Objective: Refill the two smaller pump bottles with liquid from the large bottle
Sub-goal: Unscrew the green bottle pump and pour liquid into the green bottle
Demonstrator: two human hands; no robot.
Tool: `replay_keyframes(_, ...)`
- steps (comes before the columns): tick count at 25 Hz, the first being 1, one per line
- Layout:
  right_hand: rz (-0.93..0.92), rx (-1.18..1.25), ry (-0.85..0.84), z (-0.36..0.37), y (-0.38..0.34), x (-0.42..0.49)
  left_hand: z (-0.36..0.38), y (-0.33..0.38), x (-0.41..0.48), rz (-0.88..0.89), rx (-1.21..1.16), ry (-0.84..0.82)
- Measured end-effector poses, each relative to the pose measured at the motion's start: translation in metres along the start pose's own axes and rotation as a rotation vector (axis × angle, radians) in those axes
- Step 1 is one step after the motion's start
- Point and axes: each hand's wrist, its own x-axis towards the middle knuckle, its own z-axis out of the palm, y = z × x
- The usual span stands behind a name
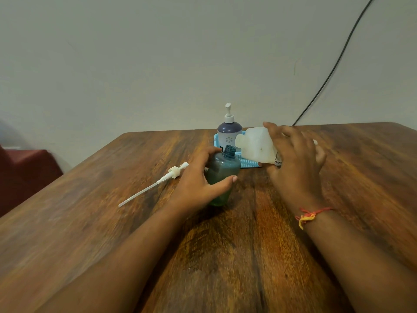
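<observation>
The head view looks down on a wooden worktop (135, 222) set against a pale wall. Near its middle the left hand (198, 184) is wrapped round the teal pump bottle (223, 175), thumb on the near side and fingers curled round the far side; the bottle stands upright on the wood with its threaded neck open. Its pump head (174, 172), with the long white dip tube, lies flat on the worktop just left of that hand. The right hand (295, 159) grips the large white bottle (257, 145), fingers spread over its top and thumb underneath, and holds it tipped on its side in the air, its left end just beside and above the teal bottle's open neck. Behind them the purple pump bottle (229, 132) stands upright, pump fitted, in a small blue basket (249, 163). A red and yellow thread (311, 215) circles the right wrist. A black cable (334, 66) runs down the wall to the worktop's far edge.
</observation>
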Motion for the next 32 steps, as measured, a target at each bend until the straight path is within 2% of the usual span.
replay_keyframes(15, -0.059, -0.071, -0.019, -0.008, 0.002, 0.006, 0.000, 0.000, 0.001, 0.017, -0.006, -0.044)
replay_keyframes(32, -0.135, -0.101, 0.041, -0.010, 0.003, 0.010, 0.002, -0.001, 0.001, 0.009, 0.011, -0.057)
